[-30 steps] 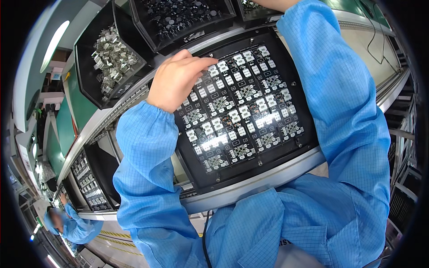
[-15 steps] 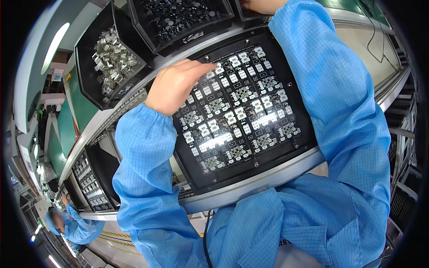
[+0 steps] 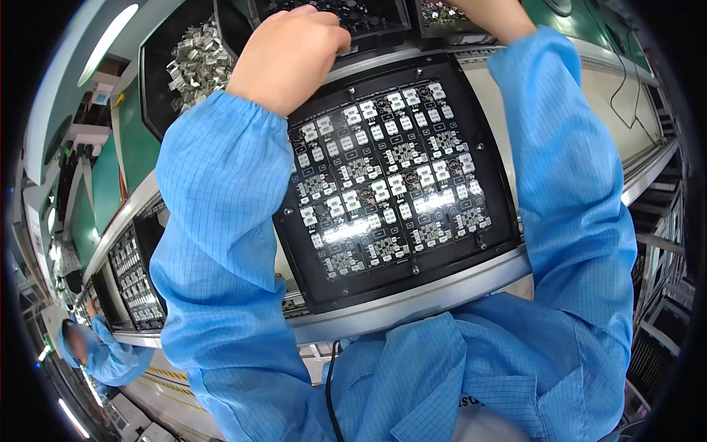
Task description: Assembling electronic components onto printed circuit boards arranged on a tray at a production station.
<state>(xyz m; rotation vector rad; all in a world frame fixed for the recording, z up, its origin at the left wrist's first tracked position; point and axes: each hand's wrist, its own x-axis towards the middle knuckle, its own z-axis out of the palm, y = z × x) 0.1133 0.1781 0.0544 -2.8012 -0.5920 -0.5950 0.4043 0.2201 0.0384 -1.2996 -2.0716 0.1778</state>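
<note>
My left hand (image 3: 291,59) is above the near edge of a black bin (image 3: 379,37) of small dark parts (image 3: 350,10). Its fingers curl downward and inward, and their tips are hidden. At the top edge, my right hand (image 3: 495,15) reaches over another black bin (image 3: 471,38), which contains small shiny parts (image 3: 442,12); the picture cuts off its fingers. Between my blue-sleeved forearms lies a black carrier tray (image 3: 490,199). It holds a panel of dark circuit boards (image 3: 390,158) with rows of white connectors and bright light reflections.
At upper left, a bin of silver metal parts (image 3: 200,66) stands beside my left wrist. A metal rail (image 3: 420,291) runs along the tray's near side. Another board tray (image 3: 136,280) sits farther left, near a blue-clothed person (image 3: 110,357). A thin cable (image 3: 626,96) lies at upper right.
My left hand has moved off the panel's upper left, away from me to the dark-parts bin, its fingers now curled. My right hand has shifted slightly right and nearer, uncovering the shiny parts.
</note>
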